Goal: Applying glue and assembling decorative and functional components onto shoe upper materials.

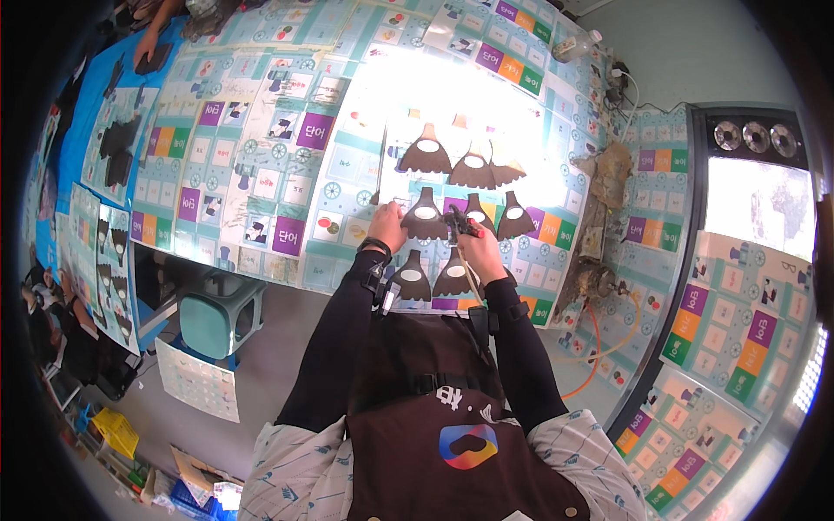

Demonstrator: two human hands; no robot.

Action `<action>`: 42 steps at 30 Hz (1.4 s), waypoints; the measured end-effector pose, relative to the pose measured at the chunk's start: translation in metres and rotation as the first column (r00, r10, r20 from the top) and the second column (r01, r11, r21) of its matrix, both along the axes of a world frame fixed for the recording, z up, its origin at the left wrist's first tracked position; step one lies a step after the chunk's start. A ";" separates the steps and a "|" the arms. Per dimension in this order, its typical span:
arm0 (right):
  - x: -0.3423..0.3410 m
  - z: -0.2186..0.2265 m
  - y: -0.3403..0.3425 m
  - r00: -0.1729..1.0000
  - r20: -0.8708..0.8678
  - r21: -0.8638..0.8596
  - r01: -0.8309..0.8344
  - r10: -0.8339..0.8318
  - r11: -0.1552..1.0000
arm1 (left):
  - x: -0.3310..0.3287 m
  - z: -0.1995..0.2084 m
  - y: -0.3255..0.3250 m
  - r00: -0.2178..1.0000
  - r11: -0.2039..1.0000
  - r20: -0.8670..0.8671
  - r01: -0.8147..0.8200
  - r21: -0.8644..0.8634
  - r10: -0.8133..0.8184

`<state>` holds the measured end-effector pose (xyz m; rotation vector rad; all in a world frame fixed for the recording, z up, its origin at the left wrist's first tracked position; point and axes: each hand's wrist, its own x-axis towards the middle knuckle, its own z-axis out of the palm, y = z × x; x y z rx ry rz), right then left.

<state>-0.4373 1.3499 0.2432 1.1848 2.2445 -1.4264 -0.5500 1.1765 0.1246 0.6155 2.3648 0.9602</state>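
Several dark brown flared pieces with scalloped edges, such as the near-left piece (410,278), lie in rows on a white sheet (395,169). Most carry a pale oval. My right hand (479,250) is closed around a black tool with a red part (462,222), held over the middle row; its exact kind is unclear. A pale strip or hose runs down beneath that hand. At the sheet's left edge, beside a middle-row piece (425,215), rests my left hand (388,227) with fingers bent together; what they grip is hidden. Glare washes out the far pieces.
Patterned printed paper covers the table (287,174) and walls. A plastic bottle (577,46) stands at the far right. Right of the table are a stained fixture (595,282) and an orange hose (594,347). A stool (217,321) stands at left; another person's hand (148,48) is far left.
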 end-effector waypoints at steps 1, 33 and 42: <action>0.001 -0.002 0.001 1.000 -0.015 0.031 -0.014 0.014 0.999 | 0.000 0.001 0.000 1.000 1.000 -0.011 0.001 0.005 -0.001; 0.042 0.020 0.085 0.992 -0.068 -0.264 0.081 -0.102 0.961 | 0.078 0.006 0.108 0.996 0.952 -0.056 -0.089 -0.293 0.076; 0.047 -0.020 0.099 0.991 -0.106 -0.224 0.059 -0.084 0.973 | 0.067 0.011 0.109 0.996 0.955 0.087 0.002 -0.297 0.025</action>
